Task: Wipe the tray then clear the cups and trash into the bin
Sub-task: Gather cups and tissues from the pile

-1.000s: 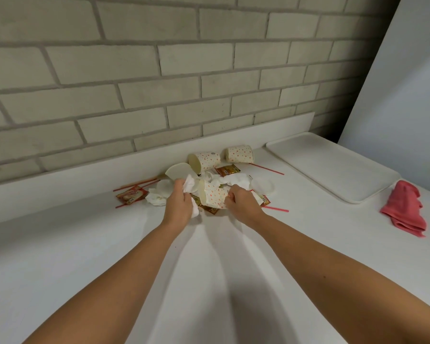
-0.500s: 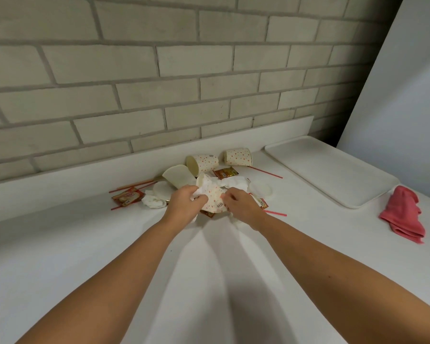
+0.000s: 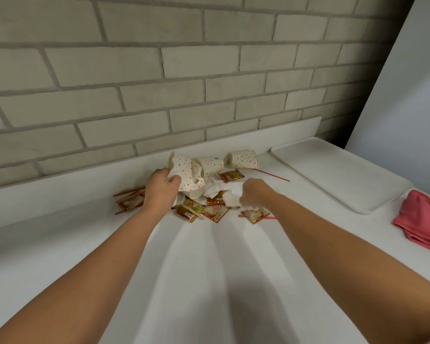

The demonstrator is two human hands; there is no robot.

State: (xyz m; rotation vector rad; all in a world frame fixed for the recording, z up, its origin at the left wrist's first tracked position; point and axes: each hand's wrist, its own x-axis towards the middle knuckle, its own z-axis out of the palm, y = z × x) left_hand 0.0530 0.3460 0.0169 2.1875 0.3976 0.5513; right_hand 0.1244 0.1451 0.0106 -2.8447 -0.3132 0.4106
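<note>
I see the left hand (image 3: 162, 187) curled round a crushed dotted paper cup (image 3: 189, 176), pinching its wall. The right hand (image 3: 255, 192) grips a crumpled white napkin (image 3: 224, 191). Both hands are over the trash pile on the white surface (image 3: 209, 281). Coffee sachets (image 3: 215, 212) and a wooden stirrer (image 3: 193, 214) lie under and between the hands, with a red straw (image 3: 271, 175) off to the right. Two more dotted cups (image 3: 210, 165) lie on their sides just behind the pile, near the backsplash. The white tray (image 3: 338, 172) sits well to the right, by the wall. The pink cloth (image 3: 417, 219) is bunched up just in front of the tray, not touching it.
</note>
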